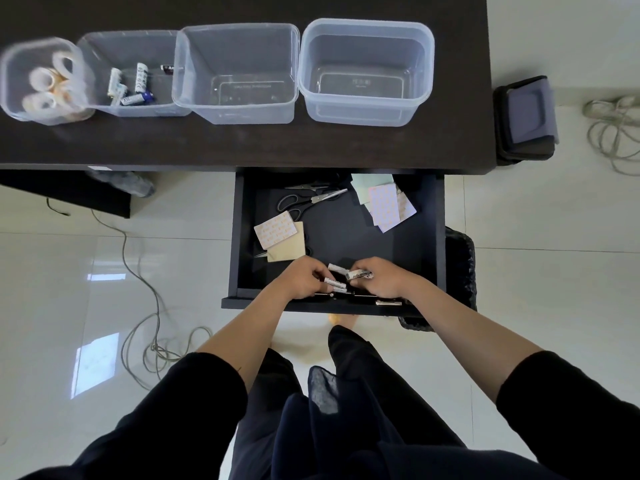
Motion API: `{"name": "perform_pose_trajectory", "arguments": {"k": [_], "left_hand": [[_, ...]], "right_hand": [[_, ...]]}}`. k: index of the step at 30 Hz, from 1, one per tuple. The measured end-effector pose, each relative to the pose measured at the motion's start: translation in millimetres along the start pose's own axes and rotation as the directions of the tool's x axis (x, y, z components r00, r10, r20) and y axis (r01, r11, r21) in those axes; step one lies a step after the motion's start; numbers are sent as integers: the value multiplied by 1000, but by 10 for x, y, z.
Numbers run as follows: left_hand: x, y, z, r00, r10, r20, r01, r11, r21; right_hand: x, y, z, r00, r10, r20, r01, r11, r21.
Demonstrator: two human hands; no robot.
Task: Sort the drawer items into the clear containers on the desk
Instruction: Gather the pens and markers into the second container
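Note:
Both hands are inside the open black drawer (438, 216), near its front edge. My left hand (304, 278) pinches white batteries (335, 285). My right hand (381, 277) grips another white battery (360, 274), and one more battery (337, 268) lies between the hands. Farther back in the drawer lie black-handled scissors (306, 199), a sticky-note pad with a printed sheet (277, 232) at the left, and several pastel sheets (384, 202) at the right. On the desk stand several clear containers: one with tape rolls (45, 81), one with batteries (135, 83), and two empty ones (239, 72) (367, 69).
The dark desk (242, 143) runs across the top, over the drawer. A black bin with a grey lid (526, 116) stands to the desk's right, and a lined waste bin (460, 258) beside the drawer. Cables (152, 327) lie coiled on the white floor at left and far right.

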State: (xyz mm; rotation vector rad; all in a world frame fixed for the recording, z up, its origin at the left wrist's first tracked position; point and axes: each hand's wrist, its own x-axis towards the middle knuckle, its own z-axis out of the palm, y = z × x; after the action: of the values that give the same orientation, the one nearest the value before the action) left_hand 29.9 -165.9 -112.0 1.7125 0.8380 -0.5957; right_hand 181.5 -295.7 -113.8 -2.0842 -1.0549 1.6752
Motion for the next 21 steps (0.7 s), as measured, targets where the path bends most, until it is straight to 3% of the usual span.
{"name": "perform_pose_trajectory", "arguments": {"k": [12,21], "left_hand": [[-423,162,-411,969,16,-248,-49,991,-126],[-951,58,-1639,856,72,-512,-164,977,-137]], "right_hand": [[-162,-482,-294,974,-129,-184,125,992,-32],[0,-1705,-477,902,-328,-282,316,945,-88]]}}
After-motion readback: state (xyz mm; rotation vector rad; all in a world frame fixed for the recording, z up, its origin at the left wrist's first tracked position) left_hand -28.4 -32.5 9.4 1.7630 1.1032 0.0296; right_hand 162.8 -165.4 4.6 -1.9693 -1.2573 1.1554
